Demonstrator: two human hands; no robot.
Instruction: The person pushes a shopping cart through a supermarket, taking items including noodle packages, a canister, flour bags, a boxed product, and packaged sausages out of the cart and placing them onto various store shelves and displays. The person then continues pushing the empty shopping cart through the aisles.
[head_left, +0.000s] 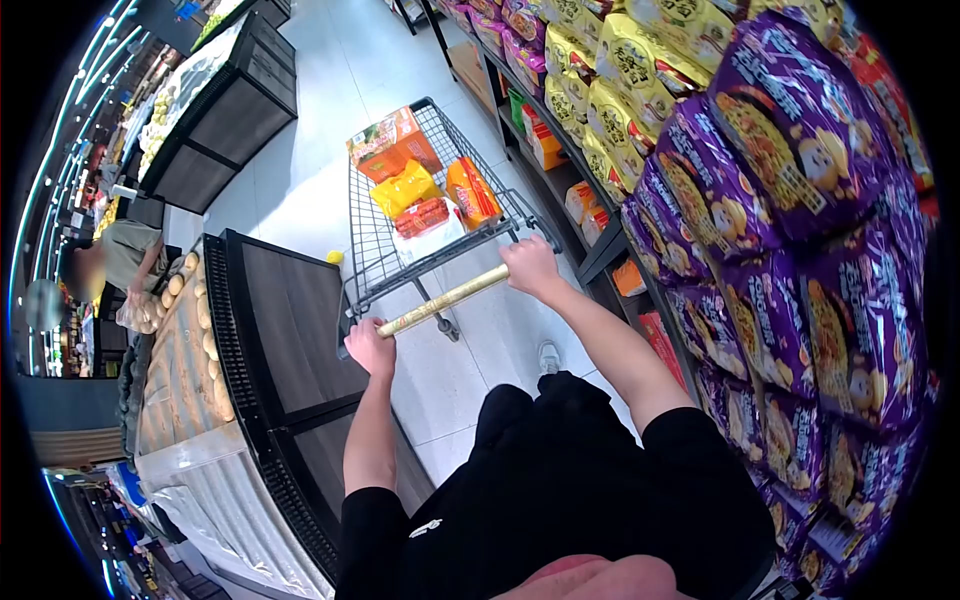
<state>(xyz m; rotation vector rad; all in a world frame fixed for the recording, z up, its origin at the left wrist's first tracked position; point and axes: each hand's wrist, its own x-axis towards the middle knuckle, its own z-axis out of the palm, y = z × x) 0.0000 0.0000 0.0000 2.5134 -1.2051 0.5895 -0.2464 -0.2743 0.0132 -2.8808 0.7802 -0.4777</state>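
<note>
So both hands are on the cart handle (445,301) here. Left grip (371,348) is wrapped around one end, right grip (531,267) is curled around the other, fingers closed on it both times, and the patterned bar runs bare between them. The wire cart (365,262) sits just ahead of both grips.

Stuff in it, all beyond the handle: a white pack (440,242) nearest the grips with a red pack (422,216) on it, an orange pack (473,193) over on the right grip's side, a yellow pack (405,188) past the red one, and an orange box (395,143) furthest out.

Right of the right grip it's a wall of purple bags (800,130), with yellow packs (630,70) further ahead. Left of the left grip there's a dark-sided display stand (305,320) with brownish, rounded items (212,345) on top, too small to make out. Well past that, another person (130,250) has a hand at a clear bag (140,315).
</note>
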